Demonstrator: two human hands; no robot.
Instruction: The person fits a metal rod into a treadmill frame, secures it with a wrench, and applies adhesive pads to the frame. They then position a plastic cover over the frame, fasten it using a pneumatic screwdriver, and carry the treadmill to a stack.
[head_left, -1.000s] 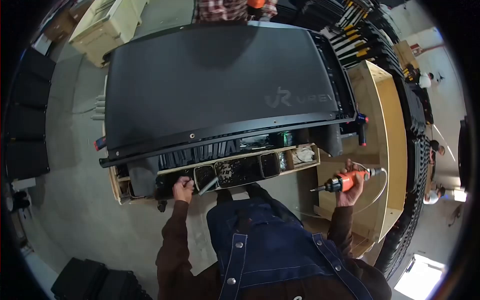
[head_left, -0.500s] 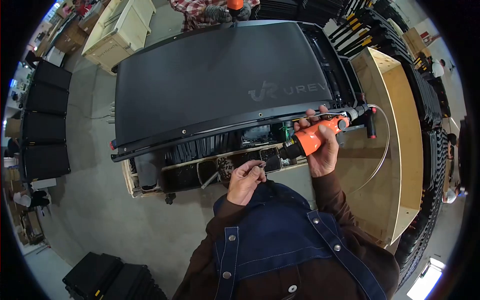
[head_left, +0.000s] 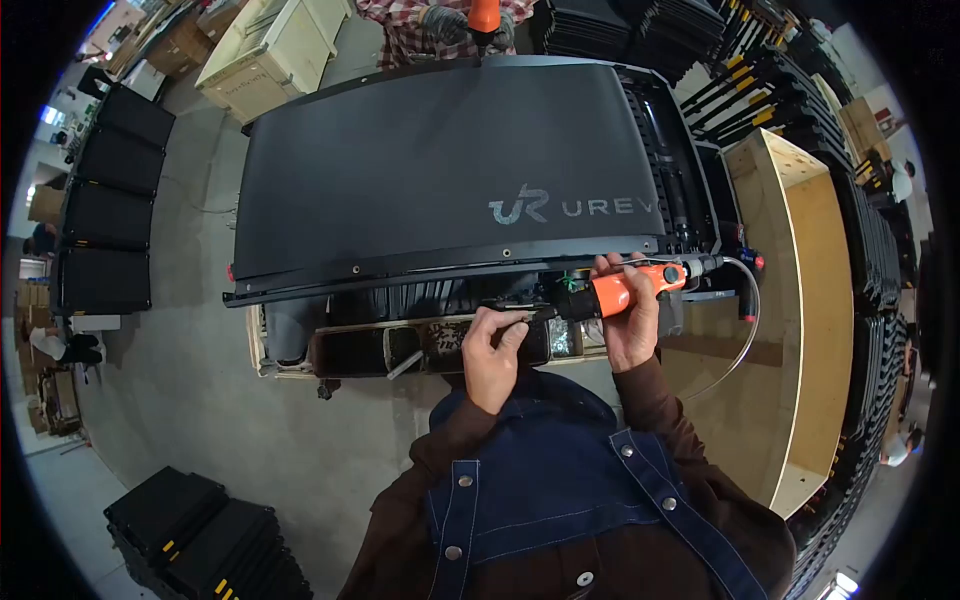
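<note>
**Concrete shop floor, a treadmill on its stand, and a driver at the front rail**

Grey concrete floor runs under a workshop crowded with stacked parts, and a black treadmill [head_left: 420,170] lies across the middle of the view with its belt logo facing up.

Close to the body, the right hand [head_left: 630,325] is wrapped tight around an orange power driver [head_left: 618,290]. The tool lies nearly level, with its dark nose pointing to the person's left along the underside of the treadmill's front rail [head_left: 430,265]. The left hand [head_left: 493,345] meets it there, fingers curled and thumb and forefinger pinched together right at the driver's tip. Whatever sits between them is too small to make out. Both hands are just beside each other, below the rail's right half.

A thin hose [head_left: 738,352] leaves the back end of the driver and loops down to the right. Under the hands, touching the stand, is a long wooden tray [head_left: 258,352] split into compartments, several of them filled with small dark hardware. The left hand hovers over one of its middle compartments. A denim apron [head_left: 560,490] over brown sleeves fills the bottom of the view.

Farther out, a large open wooden crate [head_left: 815,330] stands to the right of the treadmill. On the far side of the belt a co-worker [head_left: 400,25] in a plaid shirt holds another orange tool [head_left: 484,14] against the far edge. Black cases [head_left: 105,230] stand in a row on the floor at left, and more are stacked at lower left [head_left: 200,545].
</note>
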